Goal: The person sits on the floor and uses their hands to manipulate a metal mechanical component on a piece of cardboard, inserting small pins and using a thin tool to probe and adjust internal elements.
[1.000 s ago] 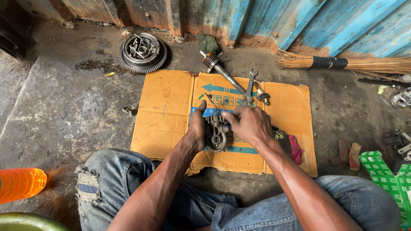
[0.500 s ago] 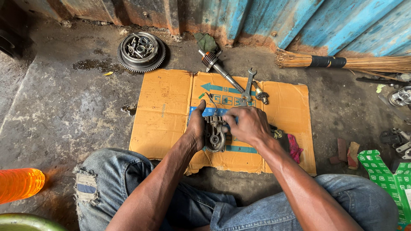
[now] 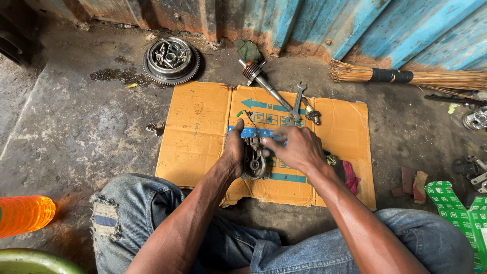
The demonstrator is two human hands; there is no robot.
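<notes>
A small grey metal engine part (image 3: 255, 163) rests on a flattened cardboard sheet (image 3: 199, 132) on the concrete floor. My left hand (image 3: 234, 152) grips its left side, thumb up. My right hand (image 3: 298, 148) lies over its upper right side, fingertips pinched at the top of the part; what they pinch is hidden. Just beyond my hands on the cardboard lie a geared metal shaft (image 3: 261, 82), a wrench (image 3: 296, 102) and a small metal fitting (image 3: 312, 115).
A round toothed clutch drum (image 3: 171, 60) holding loose parts sits at the back left. A straw broom (image 3: 406, 77) lies along the blue metal wall. Orange bottle (image 3: 24, 215) at left, green boxes (image 3: 456, 215) and metal parts (image 3: 476, 119) at right.
My right hand has shifted slightly left over the top of the part, fingertips now pinched together. My left hand keeps its grip.
</notes>
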